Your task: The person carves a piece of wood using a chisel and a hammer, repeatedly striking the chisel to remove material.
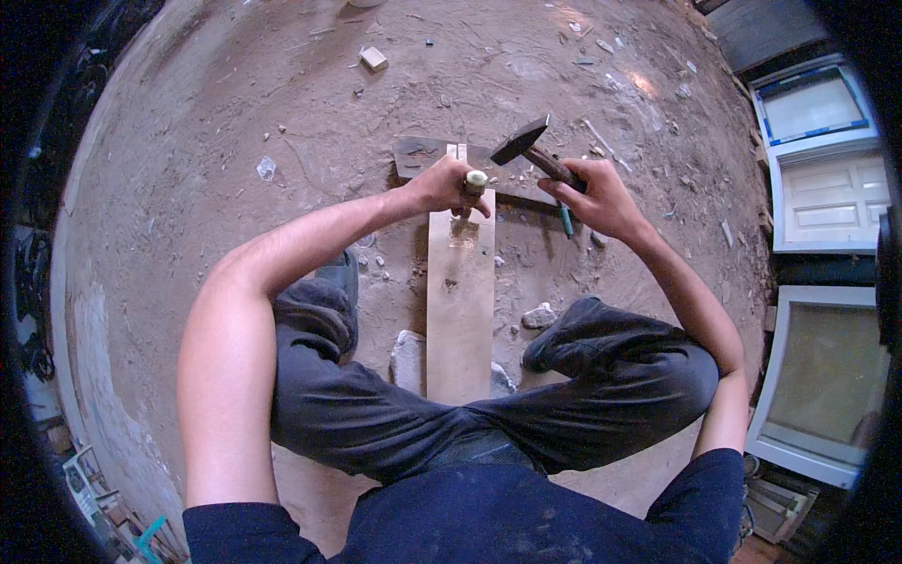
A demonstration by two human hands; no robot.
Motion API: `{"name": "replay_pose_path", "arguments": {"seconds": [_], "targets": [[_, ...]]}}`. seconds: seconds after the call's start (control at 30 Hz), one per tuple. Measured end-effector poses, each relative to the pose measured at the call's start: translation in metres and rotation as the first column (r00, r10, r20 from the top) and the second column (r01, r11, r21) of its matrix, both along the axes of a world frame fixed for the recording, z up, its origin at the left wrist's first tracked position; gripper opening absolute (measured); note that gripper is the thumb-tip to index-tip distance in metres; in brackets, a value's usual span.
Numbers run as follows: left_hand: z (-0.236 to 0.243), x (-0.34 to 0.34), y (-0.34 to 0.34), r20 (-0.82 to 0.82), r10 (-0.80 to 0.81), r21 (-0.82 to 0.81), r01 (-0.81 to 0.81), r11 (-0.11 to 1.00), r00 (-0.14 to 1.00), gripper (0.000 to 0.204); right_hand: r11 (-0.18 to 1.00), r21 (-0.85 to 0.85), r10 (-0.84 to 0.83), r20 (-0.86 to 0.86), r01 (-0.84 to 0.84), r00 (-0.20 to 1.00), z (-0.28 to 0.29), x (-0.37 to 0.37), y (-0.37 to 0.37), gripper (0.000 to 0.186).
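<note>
A long pale wooden board [459, 320] runs away from me between my bent legs, with its far part by a darker plank [526, 200] lying crosswise. My left hand [442, 186] grips an upright tool with a pale round handle end [476, 179], probably a chisel, over the board's far part; its lower end is hidden by my fingers. My right hand [587, 197] is closed on a wooden-handled hammer [520, 138], whose dark steel head is raised up and to the right of the pale handle end, apart from it. A thin teal object [567, 219] lies below my right hand.
The dusty floor [207, 160] holds scattered debris, a small pale block [373, 59] at the back and stones [537, 316] by my right foot. White framed doors or windows [822, 197] stand along the right side. Assorted clutter [103, 498] lines the left edge.
</note>
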State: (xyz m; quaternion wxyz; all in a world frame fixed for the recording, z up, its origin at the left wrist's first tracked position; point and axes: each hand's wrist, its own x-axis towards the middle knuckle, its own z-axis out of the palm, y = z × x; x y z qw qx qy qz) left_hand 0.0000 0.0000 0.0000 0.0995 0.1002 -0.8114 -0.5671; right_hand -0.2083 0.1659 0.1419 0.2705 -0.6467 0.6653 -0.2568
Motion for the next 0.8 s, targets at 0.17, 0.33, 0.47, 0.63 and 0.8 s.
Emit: {"name": "replay_pose_path", "arguments": {"seconds": [0.17,0.33,0.47,0.63,0.8], "targets": [[0.000,0.008,0.005,0.066,0.009,-0.080,-0.003,0.997,0.998,0.023,1.000,0.020,-0.005,0.012,0.005,1.000,0.004,0.005,0.004,0.032],[0.006,0.011,0.010,0.083,0.019,0.030,-0.021,0.999,0.996,0.021,1.000,-0.005,-0.005,0.009,0.005,1.000,0.002,0.000,0.004,0.032],[0.005,0.013,0.011,0.077,0.016,-0.047,-0.013,0.999,0.997,0.021,1.000,0.018,-0.002,0.009,0.002,1.000,0.003,0.002,0.003,0.031],[-0.001,0.014,0.007,0.083,0.040,0.030,-0.043,0.999,0.996,0.020,1.000,0.008,0.013,-0.005,-0.013,1.000,0.000,-0.002,0.001,0.031],[-0.007,0.012,0.002,0.010,0.036,-0.081,-0.036,0.996,0.999,0.018,0.999,0.034,-0.001,0.060,-0.001,0.998,0.004,0.002,0.004,0.032]]}}
